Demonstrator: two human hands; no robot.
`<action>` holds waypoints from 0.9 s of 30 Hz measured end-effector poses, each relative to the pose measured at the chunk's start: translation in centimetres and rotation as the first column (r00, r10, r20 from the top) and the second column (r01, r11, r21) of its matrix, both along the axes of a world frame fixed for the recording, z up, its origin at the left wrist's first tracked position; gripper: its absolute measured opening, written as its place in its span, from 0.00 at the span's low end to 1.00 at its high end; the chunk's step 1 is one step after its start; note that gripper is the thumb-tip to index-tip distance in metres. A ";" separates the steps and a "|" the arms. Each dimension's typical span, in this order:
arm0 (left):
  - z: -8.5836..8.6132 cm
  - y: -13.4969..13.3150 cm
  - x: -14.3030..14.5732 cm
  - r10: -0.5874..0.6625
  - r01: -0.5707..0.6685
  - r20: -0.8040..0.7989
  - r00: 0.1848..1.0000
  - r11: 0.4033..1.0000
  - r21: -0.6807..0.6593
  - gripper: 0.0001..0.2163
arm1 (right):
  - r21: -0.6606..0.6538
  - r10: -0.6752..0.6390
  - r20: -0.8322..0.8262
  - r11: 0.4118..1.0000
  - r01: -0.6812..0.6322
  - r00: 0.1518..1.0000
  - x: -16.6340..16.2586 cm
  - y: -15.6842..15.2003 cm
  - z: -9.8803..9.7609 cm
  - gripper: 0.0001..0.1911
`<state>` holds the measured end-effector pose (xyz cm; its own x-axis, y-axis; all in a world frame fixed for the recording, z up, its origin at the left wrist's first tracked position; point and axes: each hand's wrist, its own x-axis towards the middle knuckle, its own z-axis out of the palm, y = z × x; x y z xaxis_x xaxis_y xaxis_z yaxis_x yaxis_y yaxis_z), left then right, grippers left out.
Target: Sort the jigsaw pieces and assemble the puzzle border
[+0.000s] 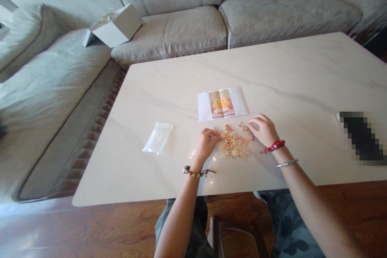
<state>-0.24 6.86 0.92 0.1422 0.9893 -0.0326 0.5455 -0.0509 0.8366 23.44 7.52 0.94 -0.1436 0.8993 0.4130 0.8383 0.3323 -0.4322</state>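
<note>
A loose heap of jigsaw puzzle pieces (234,143) lies on the white marbled table, some pieces showing orange and pink print, others plain tan backs. At the heap's left edge, my left hand (208,142) is closed, its fingertips pinching a pinkish puzzle piece (216,132). Across the heap, the fingers of my right hand (263,130) are drawn together beside several pieces at the upper right; what is between them is too small to make out. Just beyond the heap is a creased paper sheet (203,107) printed with a yellow cartoon figure.
A clear plastic bag (159,138) lies left of my hands on the table (145,96). Toward the right edge sits a dark pixelated object (361,135). A grey sofa (187,30) borders the far and left sides, with a white box (117,28) on it.
</note>
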 end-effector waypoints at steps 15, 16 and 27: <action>-0.2 -0.5 -1.3 -0.086 0.167 -0.309 0.947 0.955 0.246 0.06 | 0.017 0.208 0.074 0.978 -0.210 0.975 -1.2 -1.0 -0.1 0.09; -0.3 -0.6 -1.5 -0.101 0.178 -0.303 0.948 0.954 0.241 0.06 | 0.003 0.227 0.042 0.974 -0.228 0.973 -1.5 -1.0 -0.2 0.09; -0.5 -1.9 -3.8 -0.122 0.166 -0.341 0.932 0.981 0.101 0.04 | -0.123 0.173 -0.068 0.976 -0.181 0.982 -3.4 -0.4 -0.5 0.05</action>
<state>-4.05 4.99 0.42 0.2860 0.9580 0.0215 0.7697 -0.2430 0.5903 20.01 7.12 0.42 -0.2850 0.9077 0.3079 0.7439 0.4120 -0.5261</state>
